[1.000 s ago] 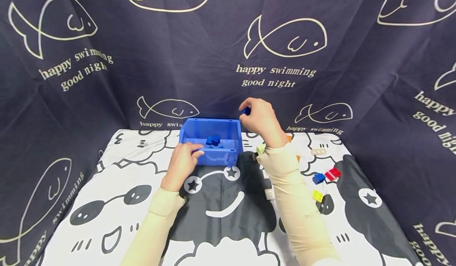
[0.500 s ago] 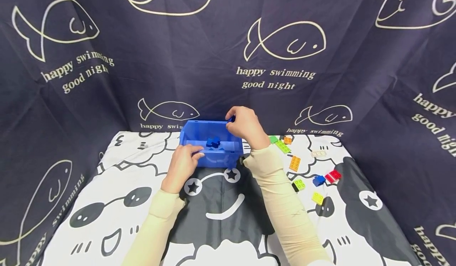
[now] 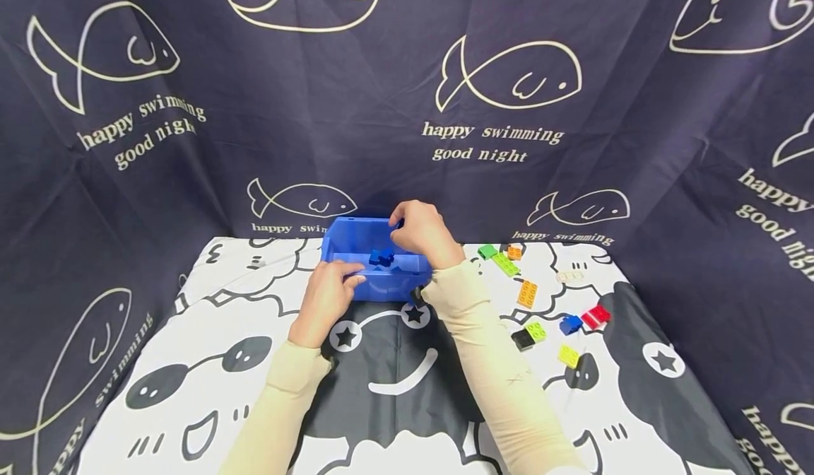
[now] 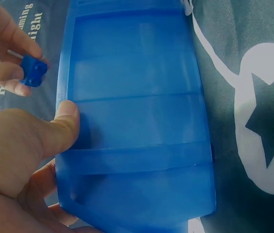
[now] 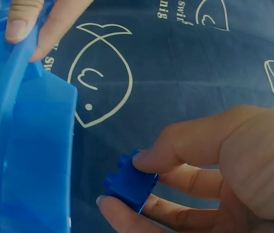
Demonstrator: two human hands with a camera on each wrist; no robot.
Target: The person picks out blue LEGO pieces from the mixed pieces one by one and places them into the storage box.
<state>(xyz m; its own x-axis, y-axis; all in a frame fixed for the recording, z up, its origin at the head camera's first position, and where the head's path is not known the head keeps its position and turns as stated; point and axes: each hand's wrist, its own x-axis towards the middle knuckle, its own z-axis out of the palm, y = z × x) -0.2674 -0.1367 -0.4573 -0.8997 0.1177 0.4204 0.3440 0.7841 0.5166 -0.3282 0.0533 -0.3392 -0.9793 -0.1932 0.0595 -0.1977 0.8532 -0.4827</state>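
My left hand [image 3: 324, 298] grips the near rim of a blue plastic storage bin [image 3: 384, 290], its thumb [image 4: 66, 121] on one face of the wall and the fingers on the other. Over the bin's right side, my right hand [image 3: 425, 233] pinches a blue toy building brick [image 5: 133, 180] between thumb and fingertips, studs showing. In the head view that brick is mostly hidden by the fingers. A few more blue bricks [image 3: 381, 256] lie on the bin's floor.
Right of the bin, loose bricks lie on the patterned cloth: green [image 3: 505, 264], orange [image 3: 527, 293], black [image 3: 523, 339], yellow [image 3: 569, 356], blue [image 3: 570, 324] and red [image 3: 596, 317] ones among them. A dark fish-print curtain [image 3: 381, 107] hangs close behind the bin.
My right hand has moved left and down with the blue brick, from beyond the bin's right edge to over the bin. The left hand stays on the rim.
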